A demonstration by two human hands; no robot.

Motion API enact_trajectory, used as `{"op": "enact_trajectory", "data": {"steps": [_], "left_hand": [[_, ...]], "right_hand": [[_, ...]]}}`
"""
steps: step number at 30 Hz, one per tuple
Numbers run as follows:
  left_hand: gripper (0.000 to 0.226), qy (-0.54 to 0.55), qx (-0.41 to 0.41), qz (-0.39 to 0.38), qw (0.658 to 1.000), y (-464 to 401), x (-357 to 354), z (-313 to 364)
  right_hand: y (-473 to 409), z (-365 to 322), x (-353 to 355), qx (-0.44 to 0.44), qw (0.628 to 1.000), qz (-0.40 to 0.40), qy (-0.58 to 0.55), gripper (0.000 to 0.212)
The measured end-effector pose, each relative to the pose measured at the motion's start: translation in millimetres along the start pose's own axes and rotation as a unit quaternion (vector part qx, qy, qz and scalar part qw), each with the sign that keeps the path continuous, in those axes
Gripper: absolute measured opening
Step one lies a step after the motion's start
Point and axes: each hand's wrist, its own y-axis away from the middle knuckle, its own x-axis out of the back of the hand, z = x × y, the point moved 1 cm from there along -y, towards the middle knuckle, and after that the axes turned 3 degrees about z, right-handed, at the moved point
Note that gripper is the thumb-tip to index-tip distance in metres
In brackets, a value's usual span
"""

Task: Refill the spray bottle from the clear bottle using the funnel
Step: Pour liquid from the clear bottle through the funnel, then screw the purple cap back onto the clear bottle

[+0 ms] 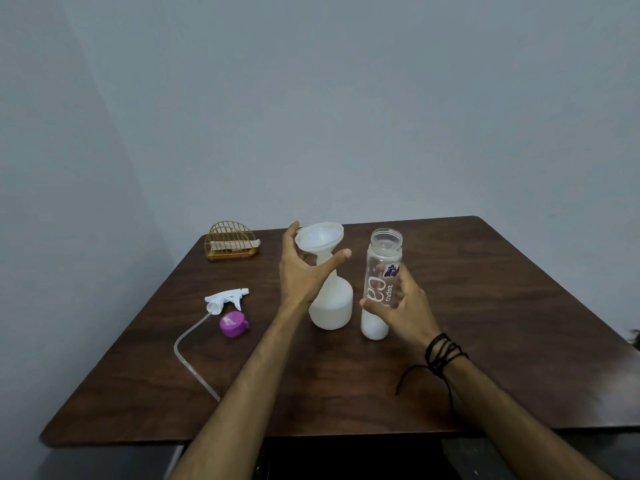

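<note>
Funnel (320,239) seated in spray bottle (331,304) neck, left hand (303,271) spread around it to steady, right hand (403,306) just right, fingers curled on uncapped clear bottle (381,285), probably gripping, pre-pour.

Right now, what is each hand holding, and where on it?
Right hand grips the clear bottle around its lower middle. Left hand spreads open by the funnel, holding nothing.

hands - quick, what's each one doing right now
Left hand: open, fingers spread around the funnel.
Right hand: fingers curled around the clear bottle, holding it.
</note>
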Motion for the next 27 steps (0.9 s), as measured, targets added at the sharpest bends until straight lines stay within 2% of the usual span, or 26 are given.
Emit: {"op": "enact_trajectory", "data": {"steps": [4,8,10,11,13,15,17,18,24,27], "left_hand": [[0.117,0.009,0.014,-0.017,1.000,0,16,-2],[0.082,-0.015,0.031,0.053,0.998,2,58,-11],[0.062,-0.088,0.058,0.091,0.990,0,87,-20],[0.060,-0.156,0.075,0.086,0.981,-1,101,-26],[0.064,-0.331,0.111,0.024,0.937,-4,125,-43],[0.069,-0.471,0.138,-0.056,0.870,-2,140,-57],[0.068,-0.544,0.151,-0.117,0.817,4,146,-66],[0.066,-0.557,0.154,-0.133,0.805,6,146,-69],[0.051,-0.551,0.151,-0.123,0.811,1,141,-67],[0.047,-0.470,0.149,-0.109,0.863,-5,140,-48]], "right_hand": [[13,-2,-15,0.030,0.999,-0.026,-0.006,0.061],[25,-5,-32,0.056,0.997,-0.046,-0.016,0.062],[29,-10,-43,0.075,0.995,-0.060,-0.020,0.066],[30,-13,-49,0.083,0.994,-0.068,-0.021,0.066],[30,-19,-62,0.087,0.992,-0.088,-0.026,0.062],[29,-22,-78,0.084,0.990,-0.114,-0.030,0.054],[28,-25,-92,0.081,0.987,-0.133,-0.030,0.051],[26,-26,-97,0.079,0.987,-0.139,-0.031,0.051],[14,-26,-116,0.069,0.986,-0.148,-0.036,0.051],[13,-24,-121,0.065,0.986,-0.147,-0.045,0.056]]}}
